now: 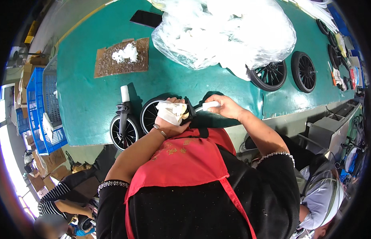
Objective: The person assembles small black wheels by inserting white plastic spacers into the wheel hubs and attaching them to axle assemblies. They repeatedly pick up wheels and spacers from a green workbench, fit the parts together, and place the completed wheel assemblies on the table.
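Note:
My left hand (169, 115), partly covered by a torn white glove or cloth, is closed around the black fork of a spoked wheel (149, 114). The wheel lies toward the left, its fork's metal stem pointing right. At that stem's end, my right hand (227, 107) pinches a white plastic sleeve (211, 105) between thumb and fingers. Just left of this is a second wheel (123, 133) with a black fork, a similar white sleeve (125, 93) on its stem. My left palm and part of the fork are hidden.
The green table (233, 93) carries a brown board (102, 63) with white grease-like stuff, a black phone (146, 18) and a large clear plastic bag (225, 36) of white things. More wheels (303, 71) lie right. Blue crates (38, 107) stand left; co-workers sit behind me on both sides.

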